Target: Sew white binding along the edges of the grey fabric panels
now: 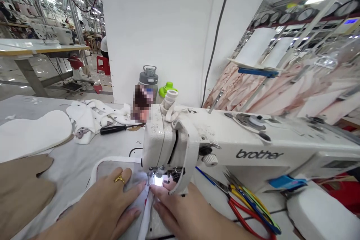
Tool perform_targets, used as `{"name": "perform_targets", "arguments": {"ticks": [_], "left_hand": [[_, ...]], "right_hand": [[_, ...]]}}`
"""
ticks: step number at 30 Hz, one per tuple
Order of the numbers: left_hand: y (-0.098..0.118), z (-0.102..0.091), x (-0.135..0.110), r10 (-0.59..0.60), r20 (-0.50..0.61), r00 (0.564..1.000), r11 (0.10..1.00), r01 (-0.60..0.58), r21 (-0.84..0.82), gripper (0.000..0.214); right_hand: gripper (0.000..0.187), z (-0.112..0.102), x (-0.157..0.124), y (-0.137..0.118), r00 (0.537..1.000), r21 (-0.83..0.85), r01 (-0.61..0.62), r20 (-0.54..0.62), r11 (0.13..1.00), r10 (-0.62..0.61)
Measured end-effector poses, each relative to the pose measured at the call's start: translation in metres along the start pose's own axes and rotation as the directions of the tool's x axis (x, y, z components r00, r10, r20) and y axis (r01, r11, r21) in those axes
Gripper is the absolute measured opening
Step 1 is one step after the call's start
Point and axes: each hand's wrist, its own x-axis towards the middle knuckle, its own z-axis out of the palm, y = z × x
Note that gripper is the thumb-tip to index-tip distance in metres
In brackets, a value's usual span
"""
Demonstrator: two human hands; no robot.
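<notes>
Under the needle of a white sewing machine point(168, 142) lies a grey fabric piece point(112, 167) with a thick white edge. My left hand point(112, 195), a gold ring on one finger, rests on this piece, its index finger and thumb spread towards the needle. From the right, my right hand point(180, 202) reaches in beneath the machine head, index fingertip at the white edge beside the lit presser foot point(158, 178) and thumb apart below. Part of its other fingers is hidden behind the machine's thread guard. The white edge runs between both hands towards me.
On the left lie white padded pieces point(33, 129), a brown piece point(25, 183), fabric scraps point(87, 118) and a black-handled tool point(114, 129). Red-handled scissors point(242, 213) and tweezers-like tools point(255, 206) lie right of my right hand. Bottles point(149, 77) stand behind the machine head.
</notes>
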Motion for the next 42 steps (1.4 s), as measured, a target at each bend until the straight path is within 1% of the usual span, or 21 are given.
{"name": "perform_targets", "arguments": {"ticks": [2,3,4,6,8,11,13,16,20,24,30,36,39,42], "left_hand": [[0.001,0.003,0.000,-0.010,0.062,0.998,1.000,0.011,-0.012,0.030],[0.001,0.005,0.000,-0.018,0.077,0.997,1.000,0.020,-0.014,0.030],[0.001,0.006,0.000,-0.023,0.067,0.997,1.000,0.024,-0.015,0.031],[0.000,0.009,-0.001,-0.028,0.011,1.000,1.000,0.028,-0.008,0.035],[-0.002,0.009,-0.002,-0.006,-0.038,0.999,1.000,0.007,0.002,0.041],[-0.007,0.008,-0.004,0.053,-0.074,0.996,0.998,-0.051,0.028,0.044],[-0.008,0.010,-0.004,0.084,-0.104,0.991,0.995,-0.078,0.061,0.044],[-0.007,0.018,-0.004,0.083,-0.181,0.980,0.992,-0.065,0.106,0.045],[-0.005,0.031,-0.007,0.039,-0.232,0.972,0.997,-0.022,0.077,0.046],[-0.007,0.035,-0.007,0.038,-0.239,0.970,0.998,-0.026,0.055,0.044],[-0.002,0.032,-0.002,0.000,-0.238,0.971,1.000,0.007,0.029,0.033],[0.002,0.027,0.000,-0.060,-0.196,0.979,0.998,0.060,-0.008,0.032],[-0.002,0.028,0.000,-0.031,-0.220,0.975,1.000,0.031,-0.003,0.034],[-0.006,0.031,0.000,-0.012,-0.250,0.968,1.000,0.017,0.017,0.036]], "right_hand": [[0.029,0.000,-0.001,0.000,1.000,-0.004,0.019,-0.011,1.000,-0.019],[0.029,0.000,-0.001,0.000,0.999,-0.006,0.027,-0.018,1.000,-0.027],[0.029,0.000,-0.001,-0.001,0.999,-0.007,0.031,-0.023,1.000,-0.031],[0.030,-0.001,-0.001,-0.001,1.000,-0.013,0.020,-0.023,1.000,-0.020],[0.030,-0.003,0.000,-0.002,1.000,-0.020,0.008,-0.019,1.000,-0.008],[0.030,-0.005,0.000,0.000,0.998,0.013,0.062,-0.008,0.998,-0.062],[0.030,-0.004,0.000,0.001,0.996,0.036,0.086,-0.021,0.996,-0.086],[0.031,-0.001,0.000,0.002,0.998,0.013,0.057,-0.042,0.998,-0.056],[0.031,0.001,0.001,-0.001,1.000,-0.035,0.005,0.016,0.999,-0.005],[0.032,0.000,0.002,-0.002,0.999,-0.047,-0.021,0.039,0.999,0.023],[0.031,0.003,0.002,0.002,1.000,-0.022,-0.008,-0.009,1.000,0.008],[0.028,0.004,0.002,0.003,1.000,-0.005,-0.006,-0.027,1.000,0.006],[0.028,0.004,0.003,0.003,0.999,-0.007,0.011,-0.043,1.000,-0.011],[0.027,0.002,0.003,0.003,0.993,-0.019,0.050,-0.106,0.999,-0.052]]}}
